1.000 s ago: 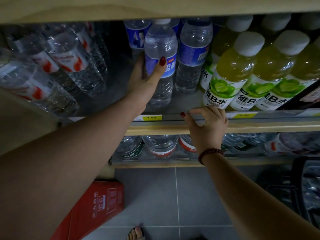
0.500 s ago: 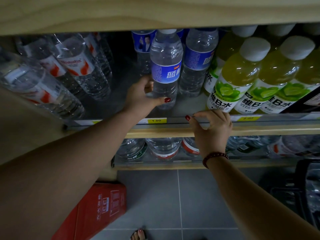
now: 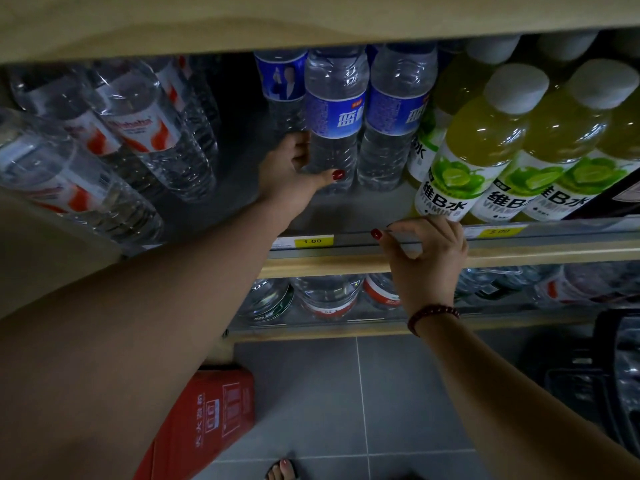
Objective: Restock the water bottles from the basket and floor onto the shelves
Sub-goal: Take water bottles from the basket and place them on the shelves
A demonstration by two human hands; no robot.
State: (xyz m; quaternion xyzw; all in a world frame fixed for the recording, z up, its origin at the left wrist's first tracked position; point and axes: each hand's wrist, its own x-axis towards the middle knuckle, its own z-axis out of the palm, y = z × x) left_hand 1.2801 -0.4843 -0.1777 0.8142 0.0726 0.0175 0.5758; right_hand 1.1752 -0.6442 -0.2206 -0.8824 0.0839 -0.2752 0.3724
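- The left hand [image 3: 294,171] reaches deep into the middle shelf [image 3: 363,209]; its grip is closed round the low part of a blue-label water bottle [image 3: 334,116], thumb across the front, fingers hidden behind
- That bottle stands upright on the shelf, right up against a second blue bottle [image 3: 394,116] on its right side
- The right hand [image 3: 426,258] holds no bottle; its grip is curled over the front rail [image 3: 353,240] of the same shelf, a little way from the yellow price tag [image 3: 313,241]
- I think the step in hand is setting this bottle into its row, and it looks nearly done
- To do it well, push from low down, where the hand is now, so the bottle slides and does not tip
- Turn it so the blue label faces the front, like the one next to it
- Line it up level with that one, so the row looks straight
- Mind the green drinks [image 3: 460,161] close by on the right; a bump could knock them over
- The red-label bottles [image 3: 138,133] are well apart on the left, with a dark gap between, so there is room for more
- Let go softly and pull the hand straight out
- The dark basket [image 3: 575,379] sits low on the right and a red box [image 3: 207,420] lies on the floor; I cannot tell what is left in them
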